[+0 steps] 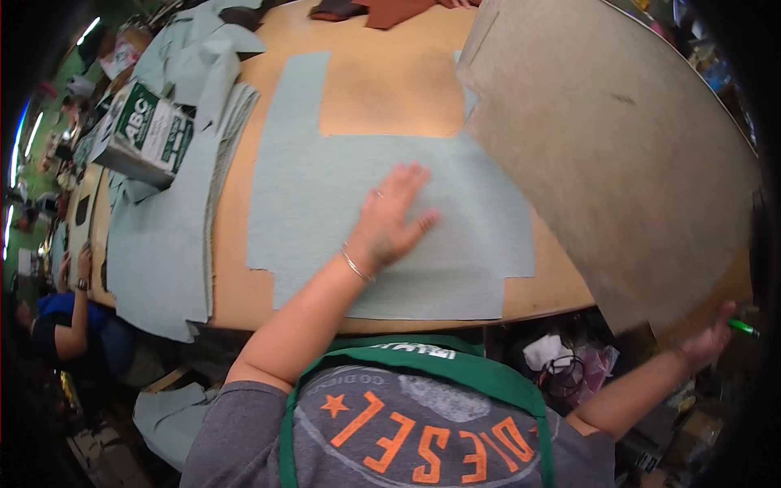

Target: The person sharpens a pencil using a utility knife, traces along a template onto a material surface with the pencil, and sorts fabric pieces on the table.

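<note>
A light blue-green fabric piece (325, 203) with a rectangular cut-out along its far side lies flat on the table. My left hand (390, 215) rests on the middle of this fabric, palm down with fingers stretched, slightly blurred. Off to the right, my right hand (709, 337) has a green pen (743, 327) in its fingers, beside the lower right edge of a large grey-brown cardboard sheet (618, 146). The sheet is tilted and covers the fabric's right upper part. Whether my right hand also grips the sheet, I cannot tell.
Stacked fabric layers (167, 252) lie along the left, with a green-and-white ABC box (146, 134) on top. Reddish-brown pieces (399, 11) sit at the table's far edge (285, 20). Another person's arm (79, 305) shows at far left. Plastic bags (569, 362) lie below the table's front edge.
</note>
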`<state>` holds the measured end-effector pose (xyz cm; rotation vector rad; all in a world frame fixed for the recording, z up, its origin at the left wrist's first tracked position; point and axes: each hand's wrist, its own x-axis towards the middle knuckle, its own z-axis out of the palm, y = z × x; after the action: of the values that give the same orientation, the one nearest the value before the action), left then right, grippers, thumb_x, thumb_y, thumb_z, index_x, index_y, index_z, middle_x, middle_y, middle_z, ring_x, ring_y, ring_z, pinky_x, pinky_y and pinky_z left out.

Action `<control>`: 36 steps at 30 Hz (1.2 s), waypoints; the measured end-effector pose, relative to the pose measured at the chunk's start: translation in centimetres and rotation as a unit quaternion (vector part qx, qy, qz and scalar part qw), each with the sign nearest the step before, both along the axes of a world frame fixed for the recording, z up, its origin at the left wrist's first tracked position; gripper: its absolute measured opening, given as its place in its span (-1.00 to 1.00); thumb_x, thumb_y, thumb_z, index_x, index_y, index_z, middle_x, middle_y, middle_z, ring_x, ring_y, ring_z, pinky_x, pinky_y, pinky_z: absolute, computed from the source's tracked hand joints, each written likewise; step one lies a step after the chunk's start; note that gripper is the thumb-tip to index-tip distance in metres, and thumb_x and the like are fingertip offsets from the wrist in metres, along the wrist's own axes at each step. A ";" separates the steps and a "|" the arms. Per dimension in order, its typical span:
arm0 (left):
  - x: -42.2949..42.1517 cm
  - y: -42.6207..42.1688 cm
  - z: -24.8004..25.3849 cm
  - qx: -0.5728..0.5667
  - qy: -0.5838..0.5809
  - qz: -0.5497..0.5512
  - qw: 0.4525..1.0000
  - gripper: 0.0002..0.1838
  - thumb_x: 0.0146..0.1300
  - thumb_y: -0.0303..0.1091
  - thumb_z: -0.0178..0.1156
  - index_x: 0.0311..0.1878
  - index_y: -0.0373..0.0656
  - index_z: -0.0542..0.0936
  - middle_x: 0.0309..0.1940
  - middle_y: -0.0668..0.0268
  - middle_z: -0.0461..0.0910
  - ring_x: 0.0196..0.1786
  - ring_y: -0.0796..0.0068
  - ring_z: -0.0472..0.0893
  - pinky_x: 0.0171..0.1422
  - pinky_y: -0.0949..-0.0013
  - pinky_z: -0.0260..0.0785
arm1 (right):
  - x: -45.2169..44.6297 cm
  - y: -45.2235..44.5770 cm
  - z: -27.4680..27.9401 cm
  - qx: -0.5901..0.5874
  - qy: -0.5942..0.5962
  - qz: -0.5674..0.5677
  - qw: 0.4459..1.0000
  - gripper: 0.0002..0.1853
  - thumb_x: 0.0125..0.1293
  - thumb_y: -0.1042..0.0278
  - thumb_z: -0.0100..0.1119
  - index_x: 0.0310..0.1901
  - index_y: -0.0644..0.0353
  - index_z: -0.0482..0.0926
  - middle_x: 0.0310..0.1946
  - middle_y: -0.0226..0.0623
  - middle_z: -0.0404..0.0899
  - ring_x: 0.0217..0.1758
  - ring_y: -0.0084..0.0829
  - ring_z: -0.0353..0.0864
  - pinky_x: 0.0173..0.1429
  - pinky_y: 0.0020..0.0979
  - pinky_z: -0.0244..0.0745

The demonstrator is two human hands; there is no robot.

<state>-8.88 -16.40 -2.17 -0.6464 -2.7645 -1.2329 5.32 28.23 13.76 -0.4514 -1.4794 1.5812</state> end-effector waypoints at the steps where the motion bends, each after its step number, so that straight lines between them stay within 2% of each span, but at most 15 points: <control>1: -1.4 -2.2 0.7 0.077 -0.002 0.041 0.996 -0.21 0.14 0.30 -0.18 0.27 -0.13 0.16 0.23 0.18 0.21 0.29 0.14 0.17 0.26 -0.12 -0.01 | 0.1 0.6 0.0 -0.032 0.036 0.117 0.992 -0.54 0.24 0.20 0.05 0.09 0.30 0.34 0.03 -0.23 0.41 0.08 -0.38 0.36 0.20 -0.30 0.18; 3: -3.9 -6.2 3.1 0.276 -0.181 0.108 0.938 -0.24 0.18 0.27 -0.19 0.25 -0.17 0.16 0.17 0.19 0.30 0.22 0.21 0.28 0.24 0.02 0.09 | 0.4 1.9 0.0 -0.119 0.064 0.336 0.932 -0.56 0.27 0.23 -0.01 0.11 0.30 0.32 0.07 -0.22 0.39 0.15 -0.36 0.32 0.25 -0.26 0.14; 5: -5.6 -10.5 4.8 0.458 -0.304 0.052 0.834 -0.26 0.21 0.25 -0.21 0.26 -0.17 0.15 0.17 0.14 0.29 0.19 0.30 0.32 0.23 0.15 0.14 | -0.8 1.3 -2.0 -0.113 0.063 0.194 0.972 -0.57 0.28 0.24 -0.02 0.12 0.29 0.32 0.08 -0.22 0.38 0.15 -0.39 0.31 0.25 -0.27 0.14; 8: -5.3 -15.7 5.7 0.590 -0.382 -0.198 0.683 -0.24 0.14 0.02 0.10 0.26 -0.27 0.09 0.07 0.16 0.36 0.13 0.34 0.35 0.20 0.37 0.16 | -5.0 -0.5 -9.4 0.180 -0.078 0.152 0.969 -0.69 0.24 0.35 0.05 0.00 0.23 0.39 -0.13 -0.35 0.46 -0.06 -0.50 0.40 0.11 -0.45 0.22; 9: -4.3 -15.7 6.2 0.511 -0.315 -0.072 0.797 -0.25 0.12 -0.08 0.14 0.25 -0.29 0.10 0.07 0.14 0.36 0.12 0.35 0.36 0.19 0.37 0.17 | -6.8 -9.6 -7.7 0.099 -0.100 0.171 0.975 -0.76 0.21 0.37 0.09 -0.10 0.22 0.42 -0.23 -0.41 0.44 -0.14 -0.55 0.39 0.05 -0.51 0.23; 10: -2.8 -15.6 6.4 0.411 -0.232 0.054 0.880 -0.27 0.09 -0.18 0.18 0.25 -0.30 0.10 0.07 0.13 0.35 0.10 0.36 0.37 0.18 0.37 0.19 | -8.1 -10.1 -10.5 0.037 -0.124 0.232 0.964 -0.76 0.17 0.40 0.13 -0.13 0.22 0.42 -0.22 -0.42 0.45 -0.16 -0.56 0.40 0.03 -0.52 0.24; 11: -2.4 -16.2 5.3 0.375 -0.167 0.088 0.908 -0.29 0.03 -0.38 0.21 0.23 -0.33 0.12 0.04 0.10 0.38 0.06 0.37 0.41 0.15 0.38 0.22 | -9.1 -11.4 -12.9 0.059 -0.160 0.222 0.960 -0.75 0.14 0.42 0.16 -0.13 0.21 0.43 -0.24 -0.41 0.45 -0.18 -0.59 0.39 -0.01 -0.55 0.26; 12: -1.6 -16.9 4.7 0.369 -0.172 0.134 0.903 -0.34 0.04 -0.50 0.16 0.23 -0.34 0.13 0.02 0.13 0.41 0.04 0.40 0.43 0.15 0.41 0.23 | -10.5 -12.2 -15.8 0.087 -0.184 0.197 0.959 -0.77 0.12 0.42 0.19 -0.18 0.21 0.45 -0.30 -0.42 0.46 -0.24 -0.60 0.39 -0.09 -0.56 0.29; 14: -0.7 -17.9 3.4 0.382 -0.171 0.170 0.892 -0.35 0.04 -0.54 0.14 0.22 -0.35 0.13 0.02 0.14 0.41 0.04 0.41 0.43 0.15 0.41 0.24 | -11.7 -15.7 -15.9 0.180 -0.236 0.207 0.932 -0.81 0.11 0.38 0.20 -0.27 0.27 0.49 -0.45 -0.44 0.48 -0.41 -0.60 0.40 -0.30 -0.54 0.33; 19: -1.3 -20.6 -0.3 0.390 -0.183 0.205 0.879 -0.36 0.03 -0.60 0.11 0.22 -0.35 0.14 0.04 0.15 0.40 0.05 0.43 0.43 0.16 0.41 0.25 | -14.8 -17.4 -17.7 0.282 -0.320 0.182 0.886 -0.67 0.03 0.20 0.26 -0.35 0.34 0.49 -0.60 -0.21 0.49 -0.54 -0.50 0.42 -0.39 -0.45 0.36; 20: -1.3 -20.8 -0.9 0.383 -0.183 0.210 0.881 -0.36 0.03 -0.61 0.10 0.22 -0.36 0.15 0.05 0.15 0.40 0.05 0.43 0.43 0.16 0.41 0.24 | -15.2 -17.5 -17.9 0.312 -0.354 0.177 0.864 -0.60 0.00 0.12 0.26 -0.33 0.34 0.48 -0.58 -0.08 0.49 -0.51 -0.30 0.49 -0.35 -0.37 0.39; 26: -1.2 -20.8 -3.0 0.317 -0.188 0.236 0.899 -0.35 0.00 -0.57 0.10 0.22 -0.37 0.16 0.06 0.11 0.38 0.07 0.39 0.42 0.17 0.42 0.21 | -15.7 -18.1 -17.9 0.375 -0.404 0.172 0.816 -0.55 -0.01 0.06 0.26 -0.26 0.31 0.46 -0.49 0.04 0.51 -0.36 -0.02 0.53 -0.28 -0.24 0.41; 29: -1.3 -21.1 -3.0 0.198 -0.155 0.248 0.936 -0.29 -0.04 -0.48 0.18 0.22 -0.36 0.15 0.06 0.09 0.37 0.07 0.35 0.41 0.17 0.41 0.20 | -15.9 -18.0 -18.3 0.420 -0.378 0.151 0.811 -0.53 -0.01 0.04 0.26 -0.24 0.30 0.45 -0.45 0.06 0.52 -0.31 0.00 0.53 -0.25 -0.24 0.41; 33: -0.9 -19.8 -0.9 0.037 -0.160 0.224 0.961 -0.17 -0.10 -0.36 0.28 0.24 -0.38 0.11 0.10 0.07 0.32 0.13 0.29 0.35 0.22 0.37 0.16 | -16.4 -18.1 -17.0 0.438 -0.445 0.180 0.760 -0.49 -0.02 0.00 0.25 -0.20 0.28 0.44 -0.38 0.05 0.53 -0.23 -0.02 0.52 -0.17 -0.21 0.40; 36: -0.7 -18.8 -0.1 0.071 -0.194 0.209 0.956 -0.08 -0.16 -0.27 0.34 0.25 -0.39 0.08 0.11 0.04 0.31 0.14 0.26 0.34 0.23 0.36 0.15 | -16.8 -17.1 -16.3 0.463 -0.482 0.222 0.710 -0.48 -0.03 0.01 0.27 -0.14 0.24 0.43 -0.27 -0.01 0.53 -0.16 -0.08 0.52 -0.10 -0.24 0.40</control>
<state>-9.61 -35.19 -2.24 0.2141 -2.8416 -1.5591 -11.49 11.11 -2.56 -0.3113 -3.1240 0.6044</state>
